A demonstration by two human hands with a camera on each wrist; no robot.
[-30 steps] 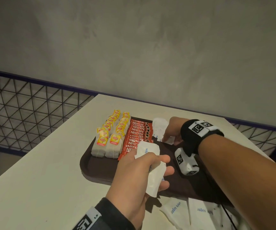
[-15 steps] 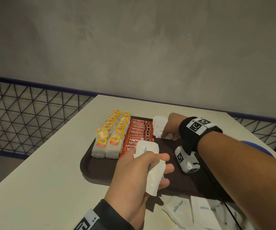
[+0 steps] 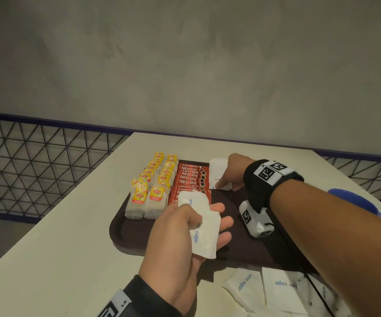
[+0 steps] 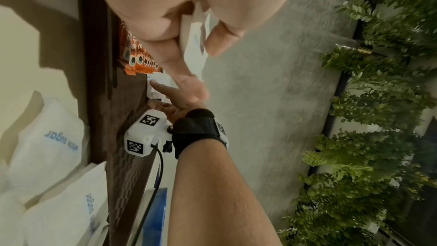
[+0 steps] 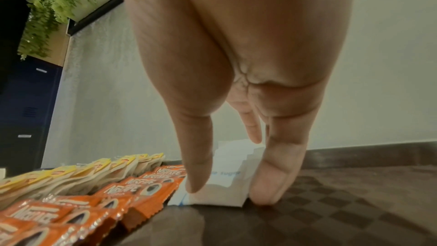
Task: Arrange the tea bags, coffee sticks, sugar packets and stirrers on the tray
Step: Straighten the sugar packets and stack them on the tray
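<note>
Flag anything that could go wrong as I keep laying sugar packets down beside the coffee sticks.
The right hand presses the sugar packets on the tray close against the coffee sticks; a push sideways could disturb that row. The left hand pinches its held sugar packets loosely, so one might slip. The right forearm hangs over the loose sugar packets on the table and could sweep them.

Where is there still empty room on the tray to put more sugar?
The tray is bare along its near edge, in front of the tea bags, and across its right half beside the coffee sticks. The far end is crowded: the right hand presses sugar packets there. The left hand holds more.
</note>
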